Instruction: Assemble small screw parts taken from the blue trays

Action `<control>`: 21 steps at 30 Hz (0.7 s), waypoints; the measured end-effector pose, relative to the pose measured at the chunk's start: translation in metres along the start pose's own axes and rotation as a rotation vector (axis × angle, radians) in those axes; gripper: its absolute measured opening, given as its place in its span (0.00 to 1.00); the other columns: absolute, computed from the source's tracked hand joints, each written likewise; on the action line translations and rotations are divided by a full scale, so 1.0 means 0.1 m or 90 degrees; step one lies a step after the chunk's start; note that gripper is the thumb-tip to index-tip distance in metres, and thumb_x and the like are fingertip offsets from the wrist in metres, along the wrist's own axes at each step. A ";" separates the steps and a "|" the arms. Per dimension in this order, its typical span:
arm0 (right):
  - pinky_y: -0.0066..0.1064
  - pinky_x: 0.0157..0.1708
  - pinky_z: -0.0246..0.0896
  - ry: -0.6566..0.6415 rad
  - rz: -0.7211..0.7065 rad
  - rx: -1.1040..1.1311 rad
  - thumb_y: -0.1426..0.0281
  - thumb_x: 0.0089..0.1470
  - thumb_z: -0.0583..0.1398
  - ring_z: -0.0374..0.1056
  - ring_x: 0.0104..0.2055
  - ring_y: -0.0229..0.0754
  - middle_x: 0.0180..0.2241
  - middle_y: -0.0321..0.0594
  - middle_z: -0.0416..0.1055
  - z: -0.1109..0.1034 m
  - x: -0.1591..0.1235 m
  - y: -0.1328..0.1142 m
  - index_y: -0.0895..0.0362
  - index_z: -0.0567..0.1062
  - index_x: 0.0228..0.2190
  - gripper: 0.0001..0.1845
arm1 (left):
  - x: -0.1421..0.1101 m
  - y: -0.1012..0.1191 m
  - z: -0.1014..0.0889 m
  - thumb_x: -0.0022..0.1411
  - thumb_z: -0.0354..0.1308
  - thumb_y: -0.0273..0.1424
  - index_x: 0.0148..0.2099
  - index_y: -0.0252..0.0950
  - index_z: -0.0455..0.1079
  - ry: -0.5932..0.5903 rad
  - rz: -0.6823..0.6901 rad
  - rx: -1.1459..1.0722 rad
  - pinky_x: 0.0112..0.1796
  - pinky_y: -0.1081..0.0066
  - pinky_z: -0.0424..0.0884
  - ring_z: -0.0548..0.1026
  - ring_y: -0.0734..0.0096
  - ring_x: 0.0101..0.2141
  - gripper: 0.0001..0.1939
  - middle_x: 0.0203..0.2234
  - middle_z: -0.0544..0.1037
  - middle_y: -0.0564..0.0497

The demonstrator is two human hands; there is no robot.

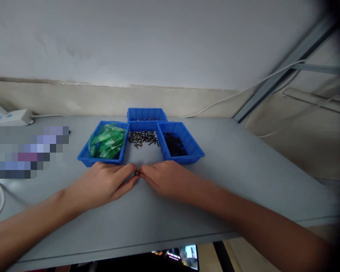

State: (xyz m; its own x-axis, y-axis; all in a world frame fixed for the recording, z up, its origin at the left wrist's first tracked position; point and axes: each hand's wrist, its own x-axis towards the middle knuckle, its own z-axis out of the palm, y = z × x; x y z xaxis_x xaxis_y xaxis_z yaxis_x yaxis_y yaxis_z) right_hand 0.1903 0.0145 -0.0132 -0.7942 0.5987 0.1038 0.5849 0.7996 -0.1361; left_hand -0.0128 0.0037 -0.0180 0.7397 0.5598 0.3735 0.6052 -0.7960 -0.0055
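Two bare hands meeting near the middle of a grey table point(243, 166), fingertips drawn together over one small dark piece point(136, 173), seemingly a screw or similar bit of hardware, too small to identify with certainty. Left hand point(106, 184) lying low on the surface, thumb and forefinger closed toward the piece; right hand point(166, 179) mirroring it, fingers likewise pinched in from the other side, so that the piece sits caught between both sets of fingertips, just off or on the tabletop. Both wrists resting flat, probably to steady fine work on so small a part.

Just beyond the hands, toward the far edge: three blue trays fanned within easy reach. Left blue tray point(86, 158) filled with green plastic packets point(107, 140); right blue tray point(197, 153) holding a heap of small black parts point(174, 144); rear blue tray point(146, 113), nearest the wall, with only a few dark items visible inside. Between the two front trays, loose on the bare surface, a scatter of dark screws point(143, 138), laid out in the open, likely for quick picking.

At the far left corner, a white device point(10, 118) with a cable, well apart from the hands. Along the wall, a white cord point(243, 92) trailing toward the right.
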 end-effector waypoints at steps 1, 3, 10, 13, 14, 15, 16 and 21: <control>0.28 0.23 0.50 0.004 -0.003 -0.001 0.74 0.57 0.48 0.64 0.24 0.36 0.25 0.39 0.70 0.00 0.00 0.00 0.60 0.66 0.31 0.08 | 0.00 0.00 0.00 0.64 0.44 0.33 0.39 0.32 0.66 0.005 0.002 -0.004 0.21 0.74 0.65 0.72 0.73 0.20 0.12 0.18 0.71 0.54; 0.28 0.23 0.51 0.011 -0.009 0.003 0.74 0.57 0.48 0.64 0.24 0.37 0.25 0.40 0.70 0.00 0.00 0.00 0.60 0.66 0.31 0.08 | 0.01 0.01 -0.01 0.64 0.44 0.32 0.40 0.32 0.65 0.007 0.007 -0.013 0.21 0.75 0.65 0.72 0.74 0.20 0.11 0.19 0.71 0.54; 0.28 0.23 0.49 0.013 0.009 0.012 0.72 0.57 0.49 0.64 0.23 0.37 0.25 0.40 0.70 -0.01 0.01 -0.01 0.60 0.68 0.30 0.10 | 0.00 0.01 -0.02 0.64 0.46 0.32 0.42 0.33 0.64 0.020 0.024 -0.022 0.21 0.74 0.65 0.72 0.74 0.21 0.10 0.20 0.71 0.55; 0.28 0.24 0.49 0.020 0.016 0.027 0.70 0.58 0.49 0.64 0.24 0.36 0.26 0.39 0.70 -0.02 0.01 -0.01 0.60 0.68 0.30 0.10 | 0.00 0.03 -0.03 0.64 0.46 0.30 0.42 0.33 0.64 0.023 0.036 -0.031 0.22 0.75 0.65 0.72 0.75 0.22 0.09 0.21 0.71 0.55; 0.28 0.24 0.49 0.018 0.021 0.035 0.70 0.58 0.49 0.63 0.24 0.36 0.26 0.39 0.70 -0.02 0.01 -0.01 0.60 0.68 0.31 0.10 | 0.01 0.03 -0.04 0.63 0.46 0.30 0.42 0.33 0.64 0.023 0.038 -0.032 0.22 0.75 0.65 0.72 0.75 0.22 0.09 0.21 0.71 0.55; 0.28 0.24 0.49 0.017 0.026 0.045 0.70 0.57 0.49 0.63 0.24 0.36 0.26 0.38 0.70 -0.03 0.00 -0.01 0.59 0.68 0.31 0.09 | 0.01 0.03 -0.04 0.63 0.46 0.30 0.41 0.33 0.64 0.026 0.038 -0.031 0.22 0.75 0.64 0.71 0.75 0.21 0.08 0.21 0.71 0.55; 0.28 0.24 0.49 0.015 0.033 0.057 0.71 0.57 0.49 0.63 0.24 0.36 0.26 0.37 0.69 -0.04 0.00 -0.01 0.59 0.67 0.31 0.09 | 0.01 0.03 -0.04 0.63 0.46 0.29 0.41 0.33 0.63 0.027 0.037 -0.028 0.21 0.75 0.64 0.71 0.75 0.21 0.08 0.21 0.71 0.55; 0.28 0.30 0.53 0.045 0.033 0.120 0.76 0.56 0.48 0.63 0.31 0.36 0.32 0.39 0.68 -0.05 -0.01 -0.01 0.59 0.66 0.36 0.09 | 0.01 0.03 -0.06 0.63 0.45 0.30 0.38 0.33 0.63 0.040 0.061 0.009 0.21 0.75 0.63 0.70 0.75 0.21 0.08 0.22 0.70 0.54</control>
State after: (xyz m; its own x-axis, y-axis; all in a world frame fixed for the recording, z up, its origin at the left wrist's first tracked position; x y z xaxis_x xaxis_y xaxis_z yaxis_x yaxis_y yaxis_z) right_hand 0.1917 0.0134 -0.0079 -0.7469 0.6454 0.1600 0.5778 0.7490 -0.3241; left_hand -0.0115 0.0006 -0.0122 0.7746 0.4659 0.4277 0.5374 -0.8414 -0.0565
